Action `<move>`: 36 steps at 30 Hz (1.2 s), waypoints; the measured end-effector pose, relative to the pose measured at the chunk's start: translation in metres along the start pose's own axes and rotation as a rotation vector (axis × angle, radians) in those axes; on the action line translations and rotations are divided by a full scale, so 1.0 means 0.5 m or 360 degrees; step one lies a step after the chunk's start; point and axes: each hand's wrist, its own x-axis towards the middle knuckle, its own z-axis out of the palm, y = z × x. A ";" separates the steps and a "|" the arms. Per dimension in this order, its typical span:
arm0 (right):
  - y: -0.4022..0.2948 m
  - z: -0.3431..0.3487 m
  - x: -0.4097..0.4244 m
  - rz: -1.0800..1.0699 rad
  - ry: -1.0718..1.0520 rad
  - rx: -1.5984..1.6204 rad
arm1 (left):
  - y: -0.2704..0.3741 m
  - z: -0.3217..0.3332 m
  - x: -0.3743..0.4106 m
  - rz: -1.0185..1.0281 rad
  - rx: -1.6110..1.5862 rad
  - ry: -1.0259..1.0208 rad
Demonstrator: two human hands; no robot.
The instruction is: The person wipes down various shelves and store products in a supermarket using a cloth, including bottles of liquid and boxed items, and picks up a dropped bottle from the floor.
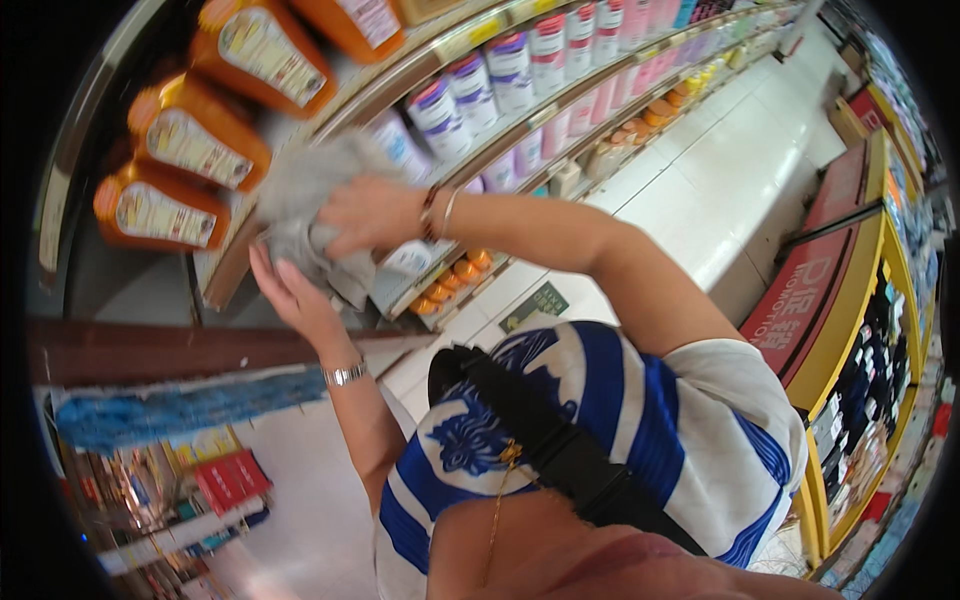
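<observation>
A crumpled grey cloth [315, 176], blurred by motion, is bunched in front of the shelf edge. My right hand [371, 214], with bracelets at its wrist, grips it from the right. My left hand [292, 296], below a silver watch, has its fingers extended against the cloth's lower left side; whether it grips the cloth is unclear. The folds may cover something. Close by on the upper left stand orange plastic bottles [199, 150] with pale labels. White and purple bottles [439, 120] stand in a row just beyond the cloth.
Curved shelf tiers [375, 86] run to the upper right, with pink bottles [551, 52] and orange-lidded containers [469, 270]. A yellow and red promotion bin [802, 277] with packaged goods stands at the right, across the tiled floor [697, 172]. A red box [232, 480] is at the lower left.
</observation>
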 end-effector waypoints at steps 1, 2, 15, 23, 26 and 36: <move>0.001 -0.009 -0.004 -0.0048 -0.0108 -0.0097 | 0.006 0.001 -0.017 -0.0076 0.0038 -0.0043; 0.025 -0.013 -0.022 0.0056 0.0068 -0.0137 | -0.003 -0.010 -0.035 -0.0209 -0.0005 -0.0096; 0.295 -0.399 -0.768 0.2982 0.1233 -0.0325 | -0.113 -0.053 -0.203 -0.1170 0.0156 -0.0516; -0.494 -0.120 -1.100 0.4241 0.1246 -0.0202 | -0.151 0.228 -0.183 -0.0863 -0.0212 -0.1388; -0.787 0.021 -1.136 0.4594 0.0800 -0.0319 | -0.135 0.331 -0.172 -0.0743 -0.0287 -0.1790; -1.029 0.022 -0.647 0.4446 0.2408 -0.1519 | -0.047 0.488 -0.293 0.0089 -0.0813 -0.2750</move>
